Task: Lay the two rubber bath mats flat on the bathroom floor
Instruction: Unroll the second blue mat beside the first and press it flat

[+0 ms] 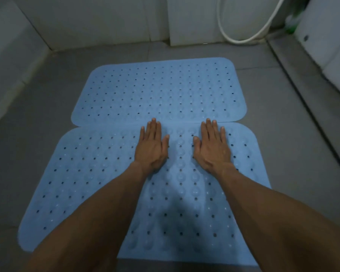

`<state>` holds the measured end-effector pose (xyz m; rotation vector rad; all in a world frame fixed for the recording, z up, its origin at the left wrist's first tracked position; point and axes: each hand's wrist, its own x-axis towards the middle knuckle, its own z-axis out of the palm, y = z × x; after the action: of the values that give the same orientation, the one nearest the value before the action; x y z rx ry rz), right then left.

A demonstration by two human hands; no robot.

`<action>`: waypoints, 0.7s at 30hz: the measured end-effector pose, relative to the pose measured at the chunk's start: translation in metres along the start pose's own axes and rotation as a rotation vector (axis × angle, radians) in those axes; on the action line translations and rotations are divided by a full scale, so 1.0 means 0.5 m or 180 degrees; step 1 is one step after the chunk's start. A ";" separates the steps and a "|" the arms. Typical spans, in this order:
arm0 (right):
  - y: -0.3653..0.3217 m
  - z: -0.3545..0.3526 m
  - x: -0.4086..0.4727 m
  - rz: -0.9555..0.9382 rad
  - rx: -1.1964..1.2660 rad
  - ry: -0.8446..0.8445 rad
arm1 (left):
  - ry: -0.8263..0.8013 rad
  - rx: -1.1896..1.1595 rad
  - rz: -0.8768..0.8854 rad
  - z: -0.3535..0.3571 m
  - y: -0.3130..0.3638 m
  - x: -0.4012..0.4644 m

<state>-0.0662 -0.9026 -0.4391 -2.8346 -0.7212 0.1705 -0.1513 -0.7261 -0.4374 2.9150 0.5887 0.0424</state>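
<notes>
Two light blue rubber bath mats with rows of holes and suction bumps lie flat on the grey floor, long edges meeting. The far mat point(159, 91) sits toward the wall. The near mat point(90, 173) lies right in front of me. My left hand point(152, 147) and my right hand point(212, 147) rest palm down on the near mat's far edge, fingers straight and close together. The fingertips reach the seam between the mats. Neither hand grips anything. My forearms cover part of the near mat.
Grey floor tiles point(37, 107) surround the mats. White tiled walls point(98, 20) rise at the back and left. A white hose point(241, 39) loops down at the back right. A white fixture point(330, 48) stands at the right, beside a raised floor strip point(302, 91).
</notes>
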 end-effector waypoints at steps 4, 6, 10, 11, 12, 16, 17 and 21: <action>0.067 -0.002 0.010 0.0040 -0.0060 0.0035 | -0.0017 -0.0115 0.0092 0.037 0.095 0.023; 0.077 0.010 0.013 -0.0010 -0.0093 0.0061 | -0.0065 -0.0126 0.0104 0.059 0.121 0.021; 0.079 0.029 0.017 -0.0005 -0.0082 0.0186 | -0.0057 -0.0079 0.0029 0.084 0.128 0.014; 0.079 0.030 0.018 -0.0001 -0.0073 0.0200 | -0.0042 -0.0096 0.0038 0.085 0.126 0.015; 0.079 0.030 0.019 0.0002 -0.0059 0.0209 | -0.0024 -0.0109 0.0059 0.084 0.124 0.016; 0.078 0.024 0.018 0.0005 -0.0050 0.0182 | 0.0024 -0.0102 0.0109 0.085 0.124 0.018; 0.078 0.024 0.018 0.0001 -0.0057 0.0176 | 0.0020 -0.0101 0.0116 0.085 0.124 0.019; 0.076 0.023 0.019 0.0019 -0.0034 0.0233 | 0.0065 -0.0075 0.0149 0.082 0.122 0.019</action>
<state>-0.0423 -0.9284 -0.4596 -2.8368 -0.7003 0.0638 -0.1168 -0.7844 -0.4676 2.9086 0.5195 0.0846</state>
